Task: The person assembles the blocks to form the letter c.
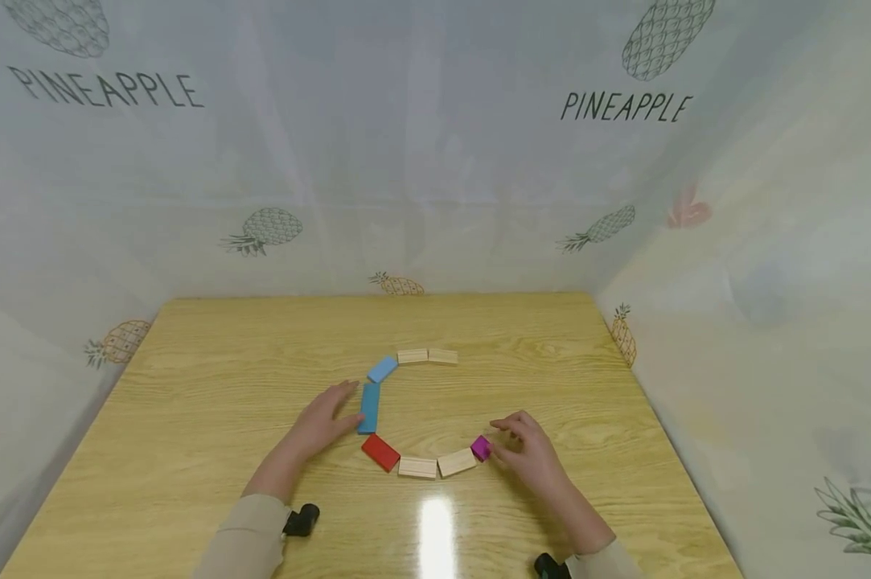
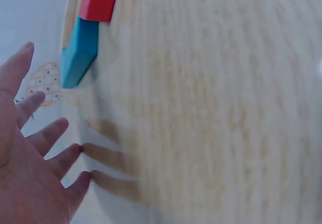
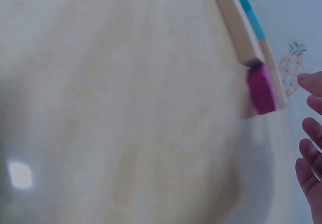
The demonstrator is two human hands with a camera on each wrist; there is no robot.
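Note:
Colored and plain wooden blocks form a curved line on the table. My left hand (image 1: 325, 416), fingers spread, is beside the long blue block (image 1: 369, 408); the left wrist view shows it apart from that block. The red block (image 1: 380, 453) lies just nearer me. My right hand (image 1: 531, 452) hovers by the small purple block (image 1: 481, 448) at the near right end, its fingers loosely bent. In the right wrist view a gap shows between these fingers and the purple block (image 3: 261, 89). Two plain wooden blocks, a left one (image 1: 417, 468) and a right one (image 1: 457, 461), join red to purple.
At the far side, a light blue block (image 1: 383, 369) leads to two plain blocks, one left (image 1: 412, 356) and one right (image 1: 443, 356). The wooden table (image 1: 211, 354) meets a pineapple-printed cloth (image 1: 421, 161) at its back and sides. Black devices are strapped on both wrists.

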